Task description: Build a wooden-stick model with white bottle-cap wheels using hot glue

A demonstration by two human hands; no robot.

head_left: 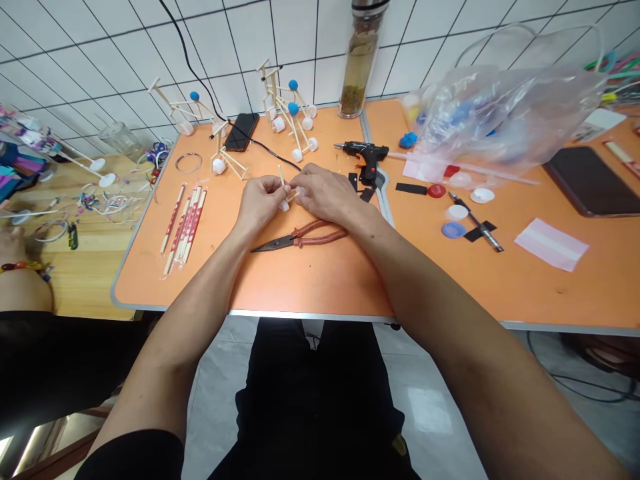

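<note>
Close together over the orange table, both hands grip one small assembly of pale sticks and white caps (285, 205). My left hand (263, 200) pinches it from the left, with a stick poking up between the hands. From the right, the fingers of my right hand (320, 193) close on its other side and partly hide it. Just below the hands lie red-handled pliers (300, 238), their jaws pointing left. A black glue gun (369, 157) rests to the right of my right hand. Behind the hands stand stick models (295, 120) with white wheels and blue balls.
Wrapped chopsticks (187, 223) lie left, a phone (241, 132) behind. A glass bottle (361, 60) stands by the tiled wall. At right are a plastic bag (505, 120), bottle caps (453, 230), a pen (476, 221) and a larger phone (595, 181). Another person's arm (23, 283) rests far left.
</note>
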